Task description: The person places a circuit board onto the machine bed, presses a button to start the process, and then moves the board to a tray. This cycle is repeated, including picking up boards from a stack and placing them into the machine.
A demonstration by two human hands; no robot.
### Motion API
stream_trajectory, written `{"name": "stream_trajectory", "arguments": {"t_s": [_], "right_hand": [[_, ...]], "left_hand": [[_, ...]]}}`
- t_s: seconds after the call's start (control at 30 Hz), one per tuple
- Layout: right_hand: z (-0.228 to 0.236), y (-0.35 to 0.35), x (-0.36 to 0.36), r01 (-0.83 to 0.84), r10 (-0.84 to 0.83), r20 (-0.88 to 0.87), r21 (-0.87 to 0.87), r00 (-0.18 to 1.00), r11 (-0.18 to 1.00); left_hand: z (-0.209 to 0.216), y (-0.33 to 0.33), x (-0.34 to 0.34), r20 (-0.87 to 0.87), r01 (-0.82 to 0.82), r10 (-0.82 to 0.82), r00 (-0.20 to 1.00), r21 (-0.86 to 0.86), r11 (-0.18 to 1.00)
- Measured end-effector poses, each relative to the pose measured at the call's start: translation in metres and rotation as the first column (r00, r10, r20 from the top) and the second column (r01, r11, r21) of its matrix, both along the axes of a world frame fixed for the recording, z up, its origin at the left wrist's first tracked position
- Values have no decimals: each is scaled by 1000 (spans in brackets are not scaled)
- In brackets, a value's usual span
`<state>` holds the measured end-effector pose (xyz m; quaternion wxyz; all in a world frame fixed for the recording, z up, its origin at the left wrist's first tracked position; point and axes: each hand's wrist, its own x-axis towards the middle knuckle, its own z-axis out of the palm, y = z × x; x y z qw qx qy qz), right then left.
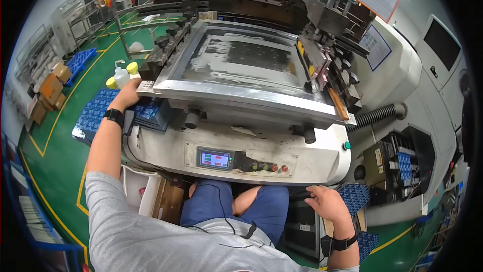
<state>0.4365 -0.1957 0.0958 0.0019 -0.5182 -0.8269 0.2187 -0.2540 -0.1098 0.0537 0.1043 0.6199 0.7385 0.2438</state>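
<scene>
A metal-framed printing screen (236, 87) lies across the machine in front of me, with grey-white paste smeared over its dark mesh (256, 55). My left hand (128, 95) is at the screen's near left corner, beside a small dotted plate (146, 86) and over a stack of blue patterned panels (146, 113). Its fingertips are hidden, so a grip does not show. To the right of my knees, my right hand (327, 203) hangs in the air with thumb and fingers apart and nothing in it. Another stack of blue patterned panels (355, 195) is just beside it.
Below the screen are a lit control display (214, 159) and coloured buttons (269, 168). A wooden-handled tool (338, 104) rests at the screen's right edge. Bottles (121, 76) stand at left. A black rack (397, 164) and ribbed hose (375, 117) are on the right.
</scene>
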Motion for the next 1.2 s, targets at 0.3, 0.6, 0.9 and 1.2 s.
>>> {"name": "stream_trajectory", "arguments": {"t_s": [0.3,0.6,0.9,1.2], "right_hand": [[-9,47,-61,-184,233,-58,446,971,876],[-60,188,-141,-23,175,-155,681,972,732],[-97,264,-163,261,-206,-160,591,965,763],[-87,269,-166,318,-223,-246,476,943,820]], "left_hand": [[-61,-56,20,358,-254,230,905,22,967],[-134,-51,21,425,-301,221,878,130,945],[-143,-53,22,400,-315,240,884,134,940],[-136,-55,24,424,-321,246,872,114,940]]}}
